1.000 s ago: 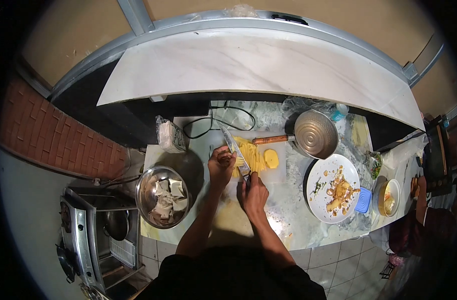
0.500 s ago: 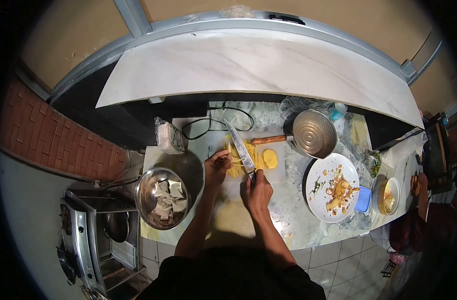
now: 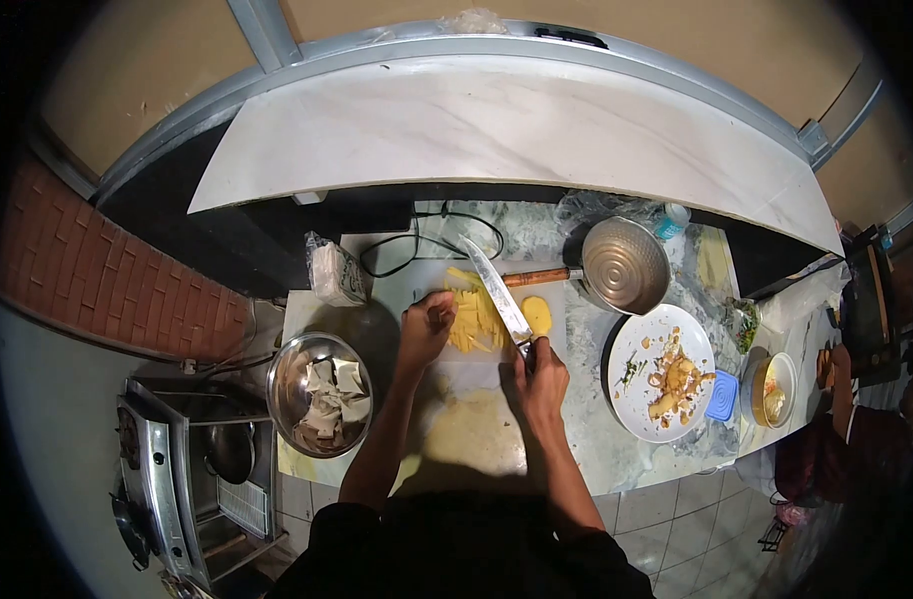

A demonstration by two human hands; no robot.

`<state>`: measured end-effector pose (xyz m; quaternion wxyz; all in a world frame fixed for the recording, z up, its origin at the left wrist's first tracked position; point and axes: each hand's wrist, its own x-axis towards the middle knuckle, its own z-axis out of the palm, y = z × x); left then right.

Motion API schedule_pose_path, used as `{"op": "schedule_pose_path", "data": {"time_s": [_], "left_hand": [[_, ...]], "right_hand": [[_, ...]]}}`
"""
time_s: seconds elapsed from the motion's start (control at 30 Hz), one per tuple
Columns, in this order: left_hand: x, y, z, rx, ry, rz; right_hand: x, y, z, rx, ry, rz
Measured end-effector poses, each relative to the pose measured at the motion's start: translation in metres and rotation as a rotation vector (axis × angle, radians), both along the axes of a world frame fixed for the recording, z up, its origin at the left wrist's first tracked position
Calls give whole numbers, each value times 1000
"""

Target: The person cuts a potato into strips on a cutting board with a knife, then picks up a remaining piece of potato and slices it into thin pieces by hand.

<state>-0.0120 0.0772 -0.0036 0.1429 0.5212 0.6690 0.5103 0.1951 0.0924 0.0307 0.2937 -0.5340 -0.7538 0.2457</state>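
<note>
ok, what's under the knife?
The knife crosses over the board: yellow strips show left of the blade, a rounded yellow piece right of it. The spot directly beneath the blade is covered; can't tell if strips continue there.

Over on the bench (image 3: 586,439), strips (image 3: 471,324) lie on the board (image 3: 431,278), the bowl (image 3: 288,377) to its left, the plate (image 3: 634,411) right, the pan (image 3: 626,265) behind the plate.

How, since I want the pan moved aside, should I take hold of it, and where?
The pan is probably best gripped by its wooden handle, on the half nearer the pan, from above. The handle is long and straight, sticking out leftward; its free end lies close to the knife in the right hand, and a yellow piece sits on its near side.
</note>
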Motion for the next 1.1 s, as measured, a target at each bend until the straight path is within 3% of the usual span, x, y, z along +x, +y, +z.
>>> {"op": "schedule_pose_path", "data": {"time_s": [0.1,0.23,0.33,0.4,0.53,0.73,1.1], "left_hand": [[-2,-5,21,-131,-55,35],[-1,1,11,-15,-42,-7],[26,7,19,-64,-185,-171],[52,9,45,-311,-75,-296],[84,27,17,-145,175,-357],[106,48,14,-424,414,-298],[105,61,8,-309,348,-263]], "right_hand": [[17,0,-1,12,56,19],[36,-3,-9,-60,102,-17],[47,-7,-10,-96,131,-63],[54,-10,-7,-94,127,-80],[68,-13,-9,-119,135,-101],[80,-17,-11,-130,123,-144],[92,-21,-18,-156,187,-195]]}}
